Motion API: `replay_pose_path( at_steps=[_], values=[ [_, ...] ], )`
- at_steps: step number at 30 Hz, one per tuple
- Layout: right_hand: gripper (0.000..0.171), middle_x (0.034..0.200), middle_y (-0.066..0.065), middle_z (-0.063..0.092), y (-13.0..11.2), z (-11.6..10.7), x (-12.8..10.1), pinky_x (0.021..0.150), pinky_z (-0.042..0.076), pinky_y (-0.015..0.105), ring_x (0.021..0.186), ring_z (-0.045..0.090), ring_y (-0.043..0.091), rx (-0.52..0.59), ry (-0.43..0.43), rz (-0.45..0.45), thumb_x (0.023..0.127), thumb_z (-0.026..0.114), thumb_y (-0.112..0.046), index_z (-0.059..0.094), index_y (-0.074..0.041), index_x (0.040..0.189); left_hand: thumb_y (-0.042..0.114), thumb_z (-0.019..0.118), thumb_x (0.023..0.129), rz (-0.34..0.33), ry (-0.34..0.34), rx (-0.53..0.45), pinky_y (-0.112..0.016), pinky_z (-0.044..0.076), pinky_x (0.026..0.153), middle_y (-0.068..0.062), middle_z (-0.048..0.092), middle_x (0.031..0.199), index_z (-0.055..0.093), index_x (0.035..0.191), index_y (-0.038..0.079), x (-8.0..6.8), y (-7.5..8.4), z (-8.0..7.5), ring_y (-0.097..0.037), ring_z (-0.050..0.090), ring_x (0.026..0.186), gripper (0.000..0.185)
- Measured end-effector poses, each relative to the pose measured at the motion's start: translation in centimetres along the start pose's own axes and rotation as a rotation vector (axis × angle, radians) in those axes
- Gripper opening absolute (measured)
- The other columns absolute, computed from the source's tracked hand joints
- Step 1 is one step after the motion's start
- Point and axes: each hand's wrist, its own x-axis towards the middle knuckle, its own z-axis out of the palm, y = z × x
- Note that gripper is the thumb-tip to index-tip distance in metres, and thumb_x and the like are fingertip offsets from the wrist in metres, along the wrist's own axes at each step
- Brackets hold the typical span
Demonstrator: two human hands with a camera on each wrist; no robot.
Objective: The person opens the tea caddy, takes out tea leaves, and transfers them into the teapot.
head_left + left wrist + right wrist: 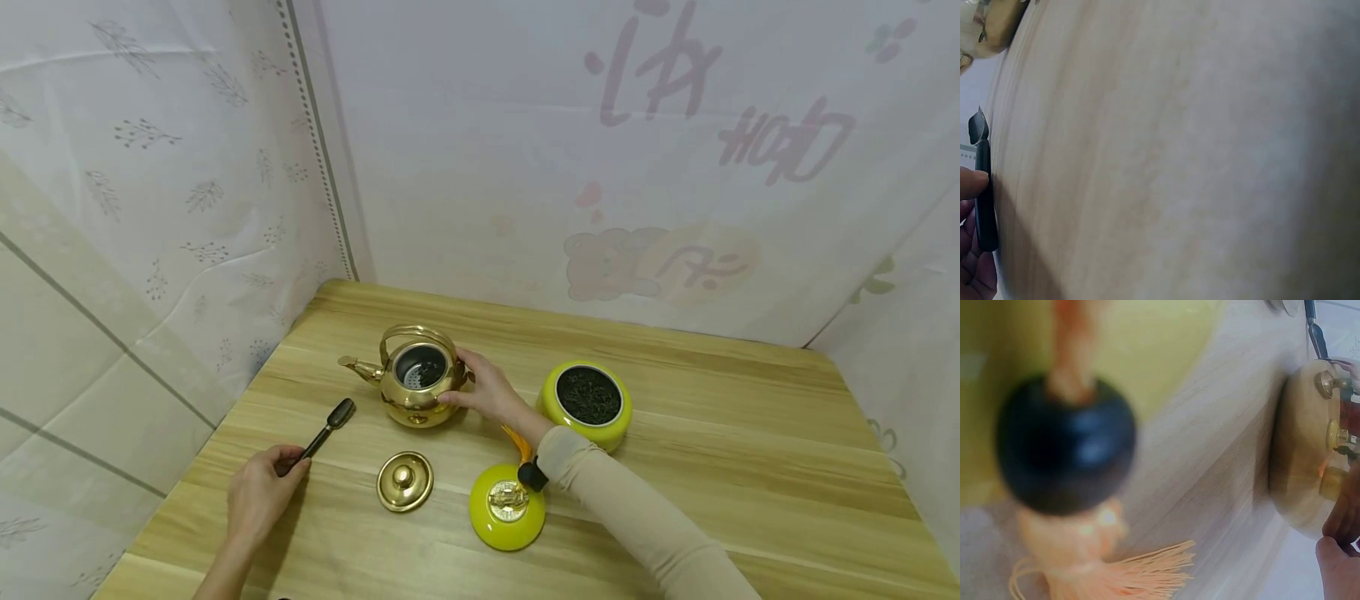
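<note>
My left hand point(258, 492) pinches the handle of a dark tea scoop point(341, 413) over the table's left side. In the left wrist view, the thumb lies on the handle of that scoop point(986, 212). My right hand point(491, 390) grips the right side of a gold teapot point(416, 412), thumb in front and fingers partly hidden behind. The teapot stands upright without its lid; dark leaves lie in its perforated strainer point(414, 379). The gold lid point(405, 493) rests knob-up before it. Under the right forearm, a yellow jar point(551, 408) stands open, full of dark tea leaves.
A yellow jar lid point(507, 533) with a gold ornament lies in front of the jar. Its orange tassel point(519, 443) and black bead point(532, 475) are beside my right sleeve. Printed curtains point(465, 167) surround the wooden table point(750, 433).
</note>
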Motion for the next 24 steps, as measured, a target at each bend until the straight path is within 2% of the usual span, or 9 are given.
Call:
replay_pose_path(
  at_steps=[7,11,14,16,18,20,24],
  values=[
    [0.078,0.152,0.016,0.042,0.2,0.1,0.1,0.112,0.04,0.047,0.141,0.04,0.032,0.001,0.003,0.002,0.082,0.08,-0.017,0.04,-0.006,0.148,0.011,0.075,0.082,0.023,-0.015,-0.002,-0.043,0.049,0.068,-0.019,0.075,0.09,0.072,0.096,-0.001,-0.1,0.0,0.0,-0.032,0.071,0.077,0.019],
    [0.078,0.153,0.017,0.041,0.2,0.1,0.1,0.112,0.04,0.046,0.141,0.04,0.033,-0.009,-0.002,0.004,0.082,0.079,-0.018,0.039,-0.006,0.149,0.013,0.076,0.082,0.014,-0.02,-0.009,-0.042,0.048,0.066,-0.022,0.073,0.093,0.071,0.1,-0.003,-0.2,0.1,0.1,-0.034,0.069,0.079,0.024],
    [0.079,0.153,0.018,0.04,0.1,0.1,0.1,0.112,0.04,0.046,0.141,0.04,0.034,-0.011,-0.009,0.003,0.083,0.079,-0.018,0.038,-0.005,0.149,0.012,0.08,0.078,0.064,0.07,-0.02,-0.039,0.046,0.064,-0.024,0.07,0.094,0.071,0.102,-0.003,-0.4,0.5,0.3,-0.036,0.066,0.081,0.029],
    [0.079,0.153,0.018,0.04,0.0,0.1,0.1,0.112,0.04,0.046,0.141,0.039,0.034,-0.007,-0.01,0.008,0.083,0.078,-0.018,0.038,-0.005,0.149,0.01,0.083,0.075,0.14,0.154,-0.034,-0.035,0.043,0.063,-0.024,0.068,0.093,0.071,0.102,-0.002,-0.5,1.1,0.6,-0.035,0.063,0.08,0.032],
    [0.079,0.154,0.018,0.04,0.0,0.0,0.0,0.112,0.04,0.047,0.142,0.039,0.034,-0.005,-0.009,0.011,0.083,0.078,-0.018,0.038,-0.006,0.149,0.007,0.085,0.071,0.231,0.205,-0.051,-0.031,0.043,0.064,-0.02,0.068,0.09,0.072,0.1,-0.001,-0.7,2.0,0.8,-0.031,0.061,0.078,0.032],
    [0.079,0.154,0.017,0.039,-0.1,0.0,0.0,0.112,0.039,0.047,0.142,0.039,0.033,-0.001,-0.008,0.016,0.083,0.079,-0.019,0.037,-0.006,0.15,0.005,0.086,0.07,0.308,0.181,-0.095,-0.027,0.047,0.064,-0.016,0.069,0.089,0.073,0.099,0.0,-0.9,3.0,1.1,-0.026,0.061,0.076,0.032],
    [0.079,0.154,0.017,0.039,-0.1,0.0,0.0,0.112,0.039,0.046,0.142,0.038,0.033,-0.002,-0.01,0.018,0.083,0.078,-0.018,0.037,-0.006,0.15,0.009,0.086,0.071,0.382,0.003,-0.183,-0.026,0.054,0.065,-0.008,0.071,0.092,0.072,0.102,0.003,-1.7,5.2,1.7,-0.018,0.063,0.078,0.034]
  ],
)
